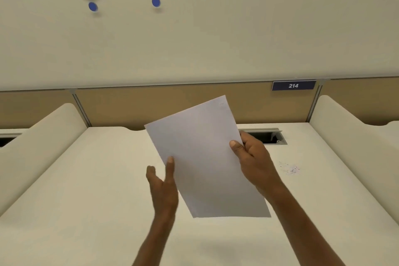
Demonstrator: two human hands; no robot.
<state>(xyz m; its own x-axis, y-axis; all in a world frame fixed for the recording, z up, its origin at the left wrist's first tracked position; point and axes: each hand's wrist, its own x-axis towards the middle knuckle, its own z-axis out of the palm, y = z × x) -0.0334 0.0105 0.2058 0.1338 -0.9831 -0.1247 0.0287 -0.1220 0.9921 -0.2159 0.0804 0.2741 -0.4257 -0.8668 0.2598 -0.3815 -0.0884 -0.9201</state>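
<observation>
Two bare forearms rise from the lower edge toward a sheet of paper (207,157) held tilted in the air above the white desk (86,179). Right hand (254,157) pinches the sheet's right edge, thumb on the front, fingers curled behind. Left hand (162,183) is open, one straight digit touching the sheet's left edge and the others spread clear of it. Behind the sheet lies a cable slot (269,136). Ink marks (289,168) speckle the desk to the right. A plate reading 214 (293,85) sits on the back panel (151,106).
</observation>
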